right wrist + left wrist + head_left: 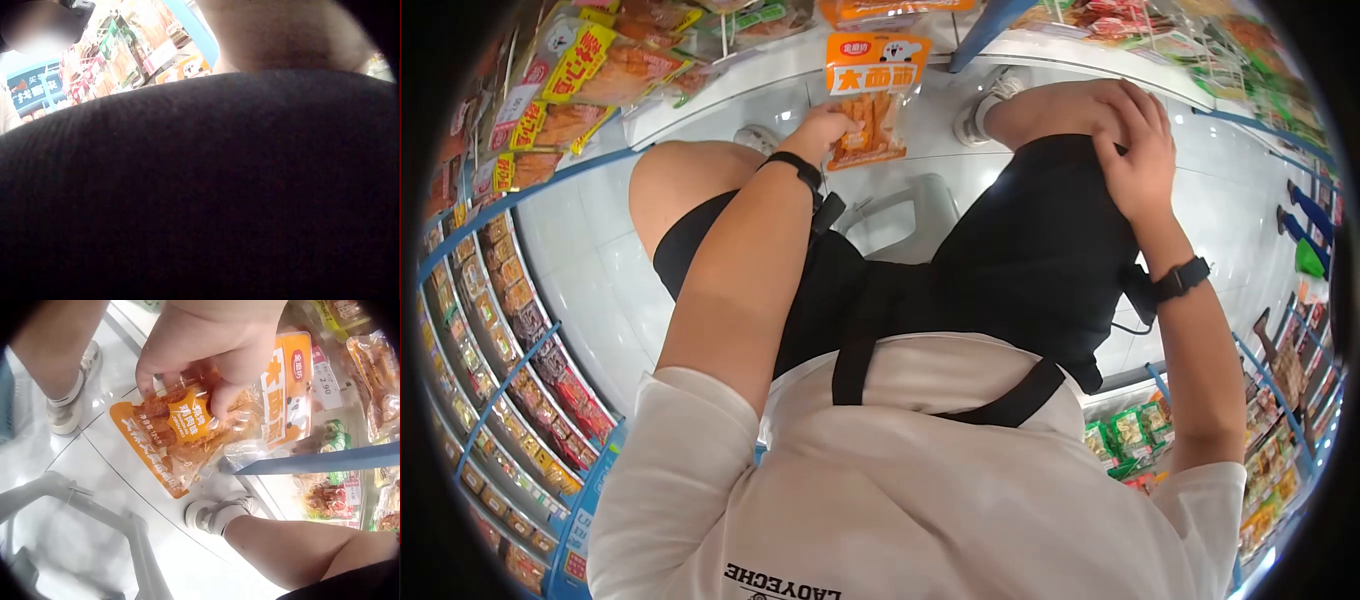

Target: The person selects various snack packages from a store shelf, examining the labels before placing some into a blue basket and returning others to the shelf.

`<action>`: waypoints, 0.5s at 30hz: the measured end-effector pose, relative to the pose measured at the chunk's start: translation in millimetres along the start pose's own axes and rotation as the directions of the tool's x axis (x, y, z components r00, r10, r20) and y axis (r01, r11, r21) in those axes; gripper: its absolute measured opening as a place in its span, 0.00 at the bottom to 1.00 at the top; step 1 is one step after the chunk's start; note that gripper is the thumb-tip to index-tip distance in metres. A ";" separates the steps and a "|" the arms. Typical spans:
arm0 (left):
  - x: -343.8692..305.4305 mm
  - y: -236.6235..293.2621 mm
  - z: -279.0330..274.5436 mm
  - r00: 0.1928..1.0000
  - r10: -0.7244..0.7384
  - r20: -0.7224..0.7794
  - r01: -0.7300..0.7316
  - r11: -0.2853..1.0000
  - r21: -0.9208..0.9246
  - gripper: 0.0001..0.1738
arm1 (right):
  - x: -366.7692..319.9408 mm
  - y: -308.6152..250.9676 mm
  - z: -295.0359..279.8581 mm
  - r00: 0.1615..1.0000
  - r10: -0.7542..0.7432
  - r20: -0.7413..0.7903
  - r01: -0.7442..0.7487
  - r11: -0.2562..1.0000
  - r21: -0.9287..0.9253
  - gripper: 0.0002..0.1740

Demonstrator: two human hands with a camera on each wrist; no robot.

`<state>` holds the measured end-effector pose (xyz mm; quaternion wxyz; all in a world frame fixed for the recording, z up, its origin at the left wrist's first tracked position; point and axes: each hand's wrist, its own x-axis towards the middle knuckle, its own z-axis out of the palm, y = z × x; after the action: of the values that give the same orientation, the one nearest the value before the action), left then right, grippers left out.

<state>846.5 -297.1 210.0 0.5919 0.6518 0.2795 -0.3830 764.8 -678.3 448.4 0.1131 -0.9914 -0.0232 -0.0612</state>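
Note:
An orange and clear snack package (866, 125) hangs upright from my left hand (825, 132), which pinches its left edge in the head view. Up close, the left hand (206, 356) has thumb and fingers curled round the middle of the package (140, 428), its printed front partly covered. My right hand (1138, 150) rests on the bare knee with fingers extended, holding nothing. Black shorts (200, 187) fill most of the right wrist view, and the right hand's fingers cannot be made out there.
A shelf edge (770, 75) with packaged snacks runs across the front. A blue bar (319, 461) juts beside the package. A grey stool (910, 215) stands between the legs. Stocked shelves (530, 330) line the left side, with more goods at the right.

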 end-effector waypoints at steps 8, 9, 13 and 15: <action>29.3 13.2 -24.1 0.911 0.196 -0.363 0.058 0.810 0.584 0.26 | 7.8 -0.1 -4.3 0.998 -0.047 0.047 0.046 0.998 0.037 0.18; 20.6 24.2 -21.5 0.909 0.224 -0.352 -0.001 0.845 0.535 0.29 | 8.4 -1.3 -5.2 0.997 -0.048 0.058 0.045 0.998 0.047 0.18; 68.2 26.9 -24.2 0.875 0.445 -0.189 -0.252 0.753 0.608 0.24 | 12.3 -7.1 -7.9 0.993 -0.058 0.103 0.053 0.997 0.058 0.18; 69.5 28.4 -17.2 0.872 0.459 -0.170 -0.318 0.795 0.517 0.23 | 12.9 -11.8 -9.3 0.989 -0.077 0.125 0.072 0.996 0.047 0.18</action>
<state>910.9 -290.4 168.2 0.4342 0.8680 0.1187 -0.2096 775.9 -668.5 461.7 0.1302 -0.9891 -0.0687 -0.0021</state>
